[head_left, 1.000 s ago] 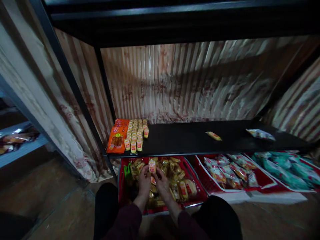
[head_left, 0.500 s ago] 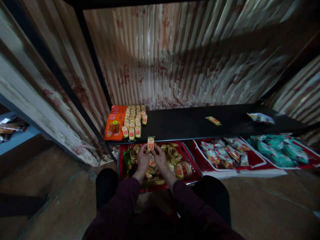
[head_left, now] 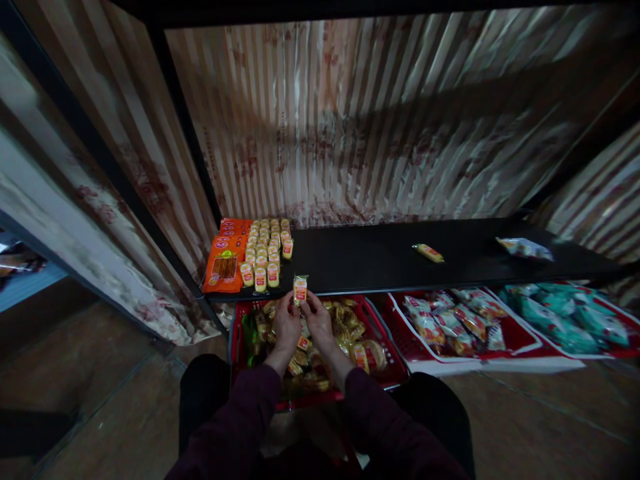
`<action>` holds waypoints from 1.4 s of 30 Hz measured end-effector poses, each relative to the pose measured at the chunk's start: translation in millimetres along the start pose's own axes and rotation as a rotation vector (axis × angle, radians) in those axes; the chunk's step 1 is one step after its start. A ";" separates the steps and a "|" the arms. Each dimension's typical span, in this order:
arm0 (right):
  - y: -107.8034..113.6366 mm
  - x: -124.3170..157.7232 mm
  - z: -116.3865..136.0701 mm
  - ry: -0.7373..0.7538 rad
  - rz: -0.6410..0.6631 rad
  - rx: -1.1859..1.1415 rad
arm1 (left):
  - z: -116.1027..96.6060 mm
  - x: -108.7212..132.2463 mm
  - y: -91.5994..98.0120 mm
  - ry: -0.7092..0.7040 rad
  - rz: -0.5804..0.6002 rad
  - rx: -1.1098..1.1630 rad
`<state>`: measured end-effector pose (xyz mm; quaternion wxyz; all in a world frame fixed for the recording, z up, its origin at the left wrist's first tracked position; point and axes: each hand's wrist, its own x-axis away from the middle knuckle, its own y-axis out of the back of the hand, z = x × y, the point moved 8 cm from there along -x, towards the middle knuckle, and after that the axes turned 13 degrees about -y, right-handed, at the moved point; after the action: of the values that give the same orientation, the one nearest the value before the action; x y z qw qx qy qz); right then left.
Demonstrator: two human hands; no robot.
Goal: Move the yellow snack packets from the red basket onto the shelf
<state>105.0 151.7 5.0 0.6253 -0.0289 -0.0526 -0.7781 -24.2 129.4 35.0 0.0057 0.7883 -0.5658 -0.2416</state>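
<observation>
My left hand [head_left: 287,325] and my right hand [head_left: 319,323] pinch a small wrapped snack cake [head_left: 300,290] between them, upright, with its red and yellow label facing me. Both hands are over a red basket [head_left: 395,357] of loose wrapped snacks, just in front of the shelf edge. On the black shelf [head_left: 350,257], rows of matching snack cakes [head_left: 261,257] stand at the left end. Orange snack packets [head_left: 223,263] lie beside those rows, against the shelf post.
One wrapped snack [head_left: 429,253] lies alone on the shelf, and a pale packet [head_left: 525,249] is farther right. Below stand a red basket of red-and-white packets [head_left: 450,323] and another of green packets [head_left: 570,317]. A dark post [head_left: 187,127] rises at the left; a striped curtain [head_left: 350,133] hangs behind.
The view has tilted slightly, so the shelf and baskets appear lower. Both hands still hold the snack cake in nearly the same place before the shelf edge.
</observation>
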 end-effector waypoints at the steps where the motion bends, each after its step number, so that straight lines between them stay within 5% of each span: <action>1: -0.6 -3.0 0.5 -0.004 -0.001 0.005 | 0.2 -2.3 -0.7 -0.005 -0.004 -0.014; 19: -20.1 -76.6 16.4 0.045 0.051 -0.010 | -12.7 -60.6 -20.4 -0.004 -0.002 -0.052; 42: -36.9 -143.2 24.7 0.034 -0.061 0.312 | 21.8 -88.6 -57.4 -0.116 0.088 -0.056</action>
<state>99.5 301.3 12.0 0.5989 0.0835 -0.1633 -0.7796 -3.2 235.1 32.7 0.0057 0.7469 -0.5923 -0.3022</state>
